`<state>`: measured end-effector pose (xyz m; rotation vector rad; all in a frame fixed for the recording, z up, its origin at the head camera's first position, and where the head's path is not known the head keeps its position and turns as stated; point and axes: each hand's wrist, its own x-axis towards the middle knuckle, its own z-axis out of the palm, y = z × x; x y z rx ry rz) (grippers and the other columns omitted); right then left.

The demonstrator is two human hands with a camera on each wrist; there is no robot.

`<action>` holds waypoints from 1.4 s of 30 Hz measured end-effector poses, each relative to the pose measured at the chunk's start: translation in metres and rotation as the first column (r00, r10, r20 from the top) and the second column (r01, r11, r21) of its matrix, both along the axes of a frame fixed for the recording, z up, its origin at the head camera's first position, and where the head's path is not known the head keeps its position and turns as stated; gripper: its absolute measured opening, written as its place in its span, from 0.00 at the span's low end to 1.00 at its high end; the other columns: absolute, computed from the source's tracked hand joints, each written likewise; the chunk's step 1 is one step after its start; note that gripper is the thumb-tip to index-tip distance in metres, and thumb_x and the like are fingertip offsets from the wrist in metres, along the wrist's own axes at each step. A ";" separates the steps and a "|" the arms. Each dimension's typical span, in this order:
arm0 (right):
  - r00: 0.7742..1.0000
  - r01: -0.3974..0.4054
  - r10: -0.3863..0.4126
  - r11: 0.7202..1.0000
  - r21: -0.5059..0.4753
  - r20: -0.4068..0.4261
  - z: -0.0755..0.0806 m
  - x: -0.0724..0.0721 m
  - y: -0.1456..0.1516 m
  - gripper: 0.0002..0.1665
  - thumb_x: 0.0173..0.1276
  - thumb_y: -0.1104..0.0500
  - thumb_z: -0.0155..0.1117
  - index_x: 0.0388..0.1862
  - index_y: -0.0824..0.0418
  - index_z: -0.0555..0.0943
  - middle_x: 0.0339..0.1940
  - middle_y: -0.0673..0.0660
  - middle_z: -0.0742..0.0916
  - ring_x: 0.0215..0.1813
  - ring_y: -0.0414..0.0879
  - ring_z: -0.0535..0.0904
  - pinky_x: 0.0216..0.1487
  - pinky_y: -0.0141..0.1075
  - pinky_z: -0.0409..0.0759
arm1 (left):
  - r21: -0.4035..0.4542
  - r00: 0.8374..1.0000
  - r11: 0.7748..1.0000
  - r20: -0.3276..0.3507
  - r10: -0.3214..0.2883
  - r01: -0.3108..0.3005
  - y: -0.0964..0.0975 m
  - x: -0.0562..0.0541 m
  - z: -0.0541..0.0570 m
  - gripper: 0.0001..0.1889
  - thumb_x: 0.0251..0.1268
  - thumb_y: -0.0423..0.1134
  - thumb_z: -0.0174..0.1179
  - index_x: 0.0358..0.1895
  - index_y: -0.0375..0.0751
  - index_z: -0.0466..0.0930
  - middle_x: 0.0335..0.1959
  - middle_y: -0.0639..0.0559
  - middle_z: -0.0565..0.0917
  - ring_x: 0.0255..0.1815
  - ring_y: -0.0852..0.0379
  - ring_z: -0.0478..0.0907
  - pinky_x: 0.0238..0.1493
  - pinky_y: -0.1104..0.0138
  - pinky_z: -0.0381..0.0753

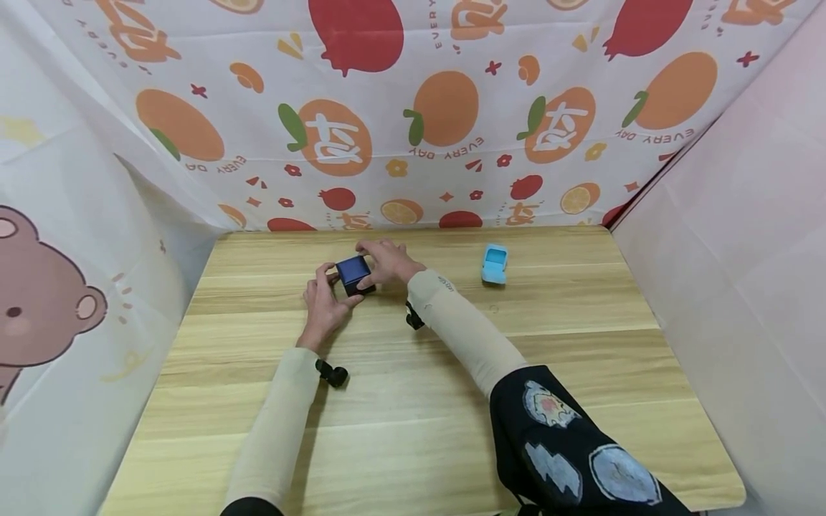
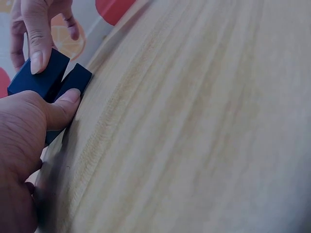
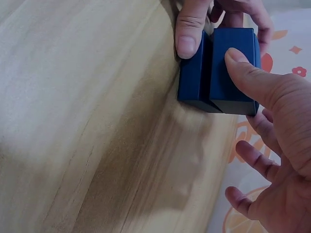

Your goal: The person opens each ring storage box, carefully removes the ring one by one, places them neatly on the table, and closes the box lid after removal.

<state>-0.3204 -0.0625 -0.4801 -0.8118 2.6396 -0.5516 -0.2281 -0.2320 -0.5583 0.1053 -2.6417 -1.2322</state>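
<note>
A small dark blue box [image 1: 353, 269] is held between both hands over the far part of the table. It is in two parts with a narrow gap between them, plain in both wrist views. My left hand [image 1: 323, 308] grips the thinner lower part [image 3: 191, 80], thumb pressed on its near side. The right hand [image 1: 389, 264] pinches the thicker upper part [image 3: 231, 82], its thumb flat on one face while the other fingers are spread behind. What lies inside the box is hidden.
To the right on the wooden table [image 1: 516, 430] stands a small light blue box [image 1: 495, 265] with its lid up. A fruit-print curtain [image 1: 387, 172] hangs along the table's far edge. Pale sheets hang at the left and right sides.
</note>
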 end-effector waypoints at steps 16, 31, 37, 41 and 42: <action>0.992 0.004 0.000 0.999 -0.032 0.126 0.012 -0.009 -0.001 0.54 0.55 0.44 0.81 0.77 0.48 0.63 0.75 0.48 0.78 0.78 0.51 0.67 0.78 0.61 0.54 | 0.011 0.999 1.000 0.033 0.011 -0.011 0.000 -0.003 -0.002 0.51 0.54 0.40 0.78 0.76 0.44 0.51 0.67 0.32 0.78 0.58 0.38 0.63 0.74 0.43 0.48; 0.953 -0.013 0.083 0.972 -0.235 0.290 0.006 -0.015 0.005 0.52 0.61 0.50 0.78 0.80 0.55 0.61 0.79 0.57 0.71 0.81 0.51 0.65 0.80 0.52 0.62 | 0.026 0.999 1.000 0.041 0.010 -0.012 -0.001 -0.001 -0.003 0.51 0.54 0.41 0.78 0.76 0.43 0.52 0.68 0.34 0.78 0.59 0.38 0.62 0.74 0.43 0.47; 0.931 -0.005 0.119 0.950 -0.312 0.346 0.000 -0.020 0.006 0.52 0.64 0.52 0.75 0.81 0.57 0.59 0.82 0.59 0.66 0.82 0.51 0.63 0.80 0.47 0.64 | 0.028 0.999 0.999 0.045 0.014 -0.016 -0.001 -0.001 -0.003 0.51 0.55 0.42 0.77 0.77 0.44 0.51 0.69 0.36 0.78 0.60 0.39 0.62 0.75 0.43 0.47; 0.920 0.010 0.125 0.940 -0.341 0.372 0.000 -0.020 0.006 0.50 0.67 0.53 0.73 0.81 0.58 0.58 0.83 0.60 0.65 0.83 0.51 0.61 0.81 0.48 0.62 | 0.028 0.999 0.999 0.044 0.017 -0.019 -0.002 -0.001 -0.004 0.51 0.54 0.42 0.78 0.76 0.44 0.51 0.68 0.36 0.78 0.60 0.39 0.62 0.75 0.43 0.46; 0.917 0.016 0.125 0.937 -0.348 0.380 0.001 -0.019 0.007 0.50 0.68 0.53 0.72 0.82 0.58 0.57 0.83 0.60 0.64 0.83 0.52 0.61 0.81 0.48 0.62 | 0.029 0.999 0.999 0.043 0.016 -0.017 -0.002 -0.001 -0.003 0.51 0.54 0.42 0.78 0.76 0.44 0.51 0.68 0.36 0.78 0.60 0.39 0.62 0.75 0.43 0.46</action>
